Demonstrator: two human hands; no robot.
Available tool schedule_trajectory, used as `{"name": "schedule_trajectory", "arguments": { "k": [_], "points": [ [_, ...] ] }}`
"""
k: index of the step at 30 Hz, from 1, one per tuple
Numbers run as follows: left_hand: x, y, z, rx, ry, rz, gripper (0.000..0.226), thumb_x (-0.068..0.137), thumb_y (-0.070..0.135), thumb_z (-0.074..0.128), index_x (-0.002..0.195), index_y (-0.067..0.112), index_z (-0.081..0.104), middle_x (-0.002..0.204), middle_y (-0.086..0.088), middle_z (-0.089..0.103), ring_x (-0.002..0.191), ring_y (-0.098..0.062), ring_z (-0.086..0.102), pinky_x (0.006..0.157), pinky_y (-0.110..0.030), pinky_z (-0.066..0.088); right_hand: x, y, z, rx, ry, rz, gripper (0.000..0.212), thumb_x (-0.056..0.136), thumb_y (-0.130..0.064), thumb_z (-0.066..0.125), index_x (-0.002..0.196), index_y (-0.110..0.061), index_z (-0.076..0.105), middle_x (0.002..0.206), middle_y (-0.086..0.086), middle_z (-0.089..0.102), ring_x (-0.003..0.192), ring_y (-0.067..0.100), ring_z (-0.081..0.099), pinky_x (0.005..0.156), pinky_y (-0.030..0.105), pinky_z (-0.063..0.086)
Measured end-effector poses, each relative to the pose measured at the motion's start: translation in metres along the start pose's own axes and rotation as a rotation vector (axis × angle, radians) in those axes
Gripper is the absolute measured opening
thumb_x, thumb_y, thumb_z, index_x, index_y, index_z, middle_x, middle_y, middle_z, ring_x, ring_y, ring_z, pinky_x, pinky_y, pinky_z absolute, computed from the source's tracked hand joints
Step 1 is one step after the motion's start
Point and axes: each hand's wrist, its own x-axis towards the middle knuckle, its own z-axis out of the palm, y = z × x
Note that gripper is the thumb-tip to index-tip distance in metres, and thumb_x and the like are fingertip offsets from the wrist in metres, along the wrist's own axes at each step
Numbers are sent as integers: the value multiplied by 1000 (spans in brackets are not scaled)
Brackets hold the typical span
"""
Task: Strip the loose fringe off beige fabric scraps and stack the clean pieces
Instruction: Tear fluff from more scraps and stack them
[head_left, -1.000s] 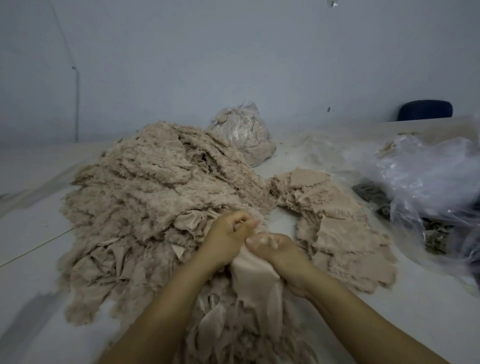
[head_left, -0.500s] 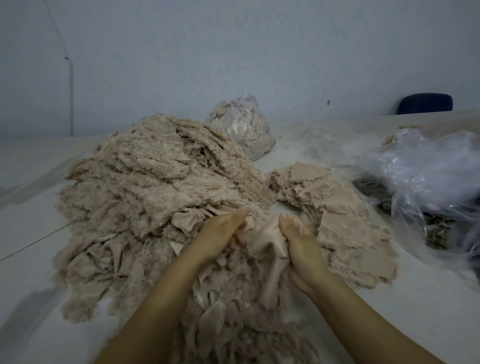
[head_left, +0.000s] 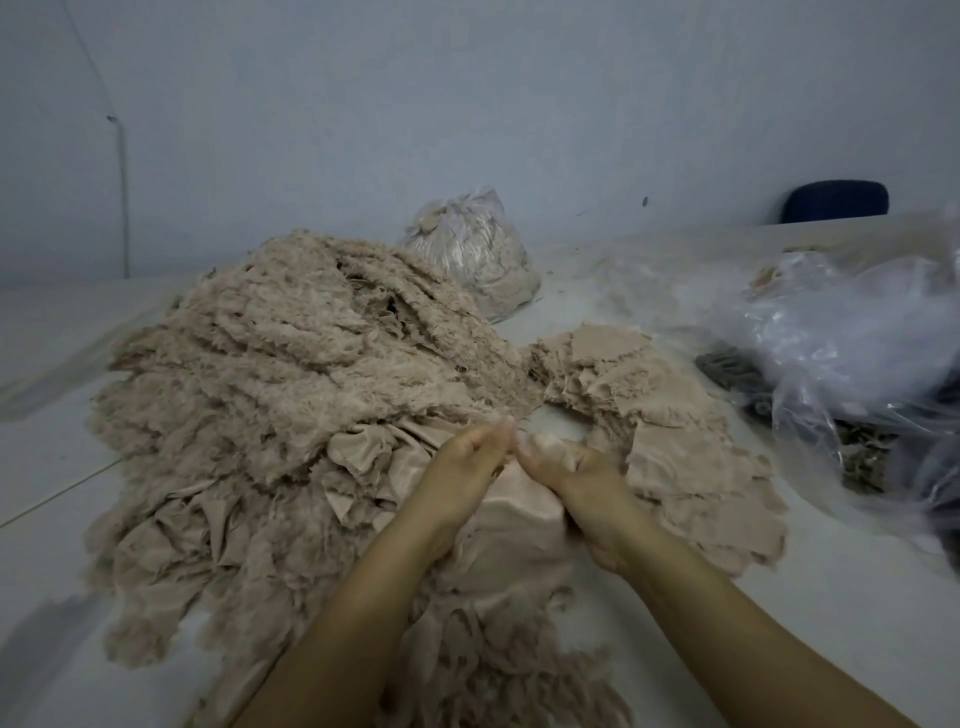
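A big heap of fringed beige scraps (head_left: 291, 395) covers the table's left and middle. To its right lies a flatter stack of smooth beige pieces (head_left: 670, 431). My left hand (head_left: 467, 467) and my right hand (head_left: 576, 478) meet fingertip to fingertip over one beige scrap (head_left: 519, 525), which drapes down between my wrists. Both hands pinch its top edge. The fingertips are blurred and partly hidden in the cloth.
A clear plastic bag stuffed with beige fluff (head_left: 467, 249) sits behind the heap. Crumpled clear plastic with dark scraps (head_left: 841, 364) fills the right side. A dark blue chair back (head_left: 835, 200) shows beyond the white table (head_left: 47, 467). More fringe lies near the front edge (head_left: 498, 665).
My hands, apart half a second ago with the scrap spread between them, have come together again at its top edge. The view has shifted slightly.
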Motion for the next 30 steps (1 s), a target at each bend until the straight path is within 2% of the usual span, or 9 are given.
{"name": "schedule_trajectory", "arguments": {
  "k": [2,5,9,14,18,21,25,28,30],
  "points": [
    [-1,-4,0,-50,-76,-88,53,89,60,40,105,18,68,97,5,70,94,-12,64,86,-24,49,2,3,5,99,74,-50,22,93,-24,61,89,-3,66,77,8,73,73,21,69,61,27,53],
    [-1,-11,3,-31,57,-19,28,90,36,55,72,17,64,61,10,66,61,-8,59,54,-14,46,7,2,7,115,287,-80,18,96,-19,55,83,-9,63,73,5,66,69,18,61,61,28,50],
    [2,-15,-7,57,284,39,46,93,23,57,47,21,55,46,11,50,46,-3,43,48,-18,35,10,5,-4,123,505,-122,19,97,-18,53,81,-22,61,80,-1,61,74,16,55,71,33,46],
    [1,-13,-20,74,259,25,48,93,45,49,70,3,55,62,-10,52,62,-19,46,65,-31,36,16,1,-20,205,553,-149,24,97,-23,53,121,-21,56,103,-10,62,90,4,60,75,16,47],
    [-2,-3,2,59,-141,-109,47,71,56,65,90,13,68,80,8,67,75,-8,62,74,-25,46,17,-3,-8,188,466,-171,20,96,-24,55,110,-11,61,92,4,67,80,18,62,70,30,50],
    [1,-3,9,-42,-128,-139,61,69,42,74,114,3,62,106,1,66,97,-16,64,88,-32,51,20,-9,-12,150,324,-245,14,96,-23,55,95,-14,65,78,-3,69,69,9,64,61,23,49],
    [7,3,13,-207,147,-79,24,92,18,57,79,-2,59,51,1,59,45,-9,54,50,-21,46,21,-7,-20,124,420,-220,13,93,-23,60,105,-28,63,82,-12,74,75,5,70,63,20,56],
    [11,1,1,-394,269,-202,29,98,16,50,71,7,57,50,-2,55,44,-14,53,48,-22,46,23,-15,-58,-76,611,-223,31,93,-29,60,122,-18,61,85,-13,72,72,-6,65,57,11,49],
    [11,1,-4,-437,271,-233,27,97,16,51,71,8,57,55,-4,55,50,-16,53,54,-27,46,25,-18,-88,-500,666,-154,37,92,-41,58,116,-13,62,99,4,68,91,15,66,70,25,47]
  ]
}}
